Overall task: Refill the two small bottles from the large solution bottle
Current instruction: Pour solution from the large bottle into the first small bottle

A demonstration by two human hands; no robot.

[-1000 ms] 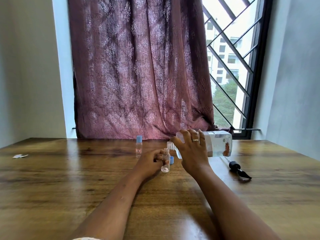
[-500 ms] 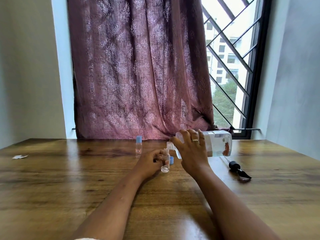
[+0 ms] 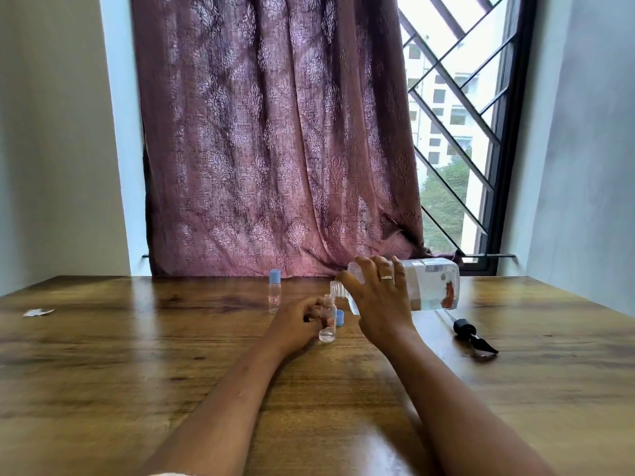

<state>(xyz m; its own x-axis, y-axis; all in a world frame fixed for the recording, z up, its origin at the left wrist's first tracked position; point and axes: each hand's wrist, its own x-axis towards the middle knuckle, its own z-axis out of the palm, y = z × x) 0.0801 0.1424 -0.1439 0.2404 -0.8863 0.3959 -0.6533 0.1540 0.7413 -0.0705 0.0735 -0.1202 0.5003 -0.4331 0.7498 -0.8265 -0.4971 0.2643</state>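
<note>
Left hand (image 3: 295, 321) grips the open bottle (image 3: 328, 321) upright on the desk (image 3: 137, 355); right hand (image 3: 378, 300) wraps the big bottle (image 3: 429, 286), tipped nearly flat, neck just above that mouth. Whether liquid flows is too small to tell. Tilt slowly, keeping the neck centred.

curtain (image 3: 275, 132): dusty mauve, paler damask leaf motifs repeated all over
table (image 3: 137, 372): warm brown wood grain, darker streaks
large bottle (image 3: 433, 286): clear, white label, orange-brown figure printed on it
open small bottle (image 3: 328, 321): clear, reddish label (print too small to read)
capped small bottle (image 3: 274, 297): clear, light blue cap, white label edged red
loose cap (image 3: 340, 317): light blue
pump head (image 3: 470, 334): black
ring (image 3: 385, 277): gold
window grille (image 3: 457, 97): black, diagonal lattice
walls (image 3: 51, 132): pale grey
</note>
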